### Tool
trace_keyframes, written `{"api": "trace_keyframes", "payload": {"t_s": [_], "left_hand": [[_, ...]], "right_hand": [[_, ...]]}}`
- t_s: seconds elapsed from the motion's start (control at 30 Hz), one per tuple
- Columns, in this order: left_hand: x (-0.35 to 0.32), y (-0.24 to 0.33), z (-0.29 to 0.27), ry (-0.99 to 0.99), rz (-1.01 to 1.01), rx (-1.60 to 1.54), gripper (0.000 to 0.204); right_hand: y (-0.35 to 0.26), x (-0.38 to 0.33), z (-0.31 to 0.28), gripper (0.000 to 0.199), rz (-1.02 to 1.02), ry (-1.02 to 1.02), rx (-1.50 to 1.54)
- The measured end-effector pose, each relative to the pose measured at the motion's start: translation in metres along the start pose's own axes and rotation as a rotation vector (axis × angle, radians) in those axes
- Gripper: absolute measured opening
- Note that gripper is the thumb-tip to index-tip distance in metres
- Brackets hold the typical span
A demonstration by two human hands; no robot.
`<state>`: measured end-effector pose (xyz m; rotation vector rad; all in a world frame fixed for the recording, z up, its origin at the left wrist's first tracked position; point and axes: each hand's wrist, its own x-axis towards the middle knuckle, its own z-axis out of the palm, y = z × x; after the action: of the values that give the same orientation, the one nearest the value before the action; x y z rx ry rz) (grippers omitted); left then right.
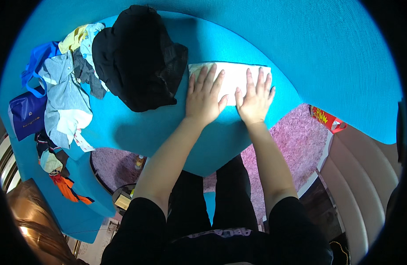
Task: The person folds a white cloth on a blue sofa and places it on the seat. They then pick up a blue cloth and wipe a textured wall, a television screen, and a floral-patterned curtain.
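Note:
A folded white cloth (232,75) lies flat on the blue sofa seat (137,128). My left hand (204,97) rests palm down on its left part, fingers spread. My right hand (255,99) presses flat on its right part, fingers apart too. Neither hand grips anything. Just left of my left hand sits a crumpled black garment (139,57).
A heap of mixed clothes (66,88) and a dark blue bag (26,112) lie at the far left of the sofa. The blue backrest (300,39) curves behind. A pink rug (291,137) covers the floor below, with a red packet (327,118) and a white cushioned seat (362,176) at right.

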<state>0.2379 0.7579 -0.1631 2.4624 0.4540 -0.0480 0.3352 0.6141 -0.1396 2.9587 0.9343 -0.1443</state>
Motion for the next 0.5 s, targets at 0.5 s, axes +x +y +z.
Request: {"api": "trace_keyframes", "payload": {"t_s": [0.5], "left_hand": [[-0.006, -0.018, -0.004, 0.048, 0.065, -0.123, 0.07]], "right_hand": [[-0.029, -0.007, 0.002, 0.055, -0.088, -0.09, -0.132]]}}
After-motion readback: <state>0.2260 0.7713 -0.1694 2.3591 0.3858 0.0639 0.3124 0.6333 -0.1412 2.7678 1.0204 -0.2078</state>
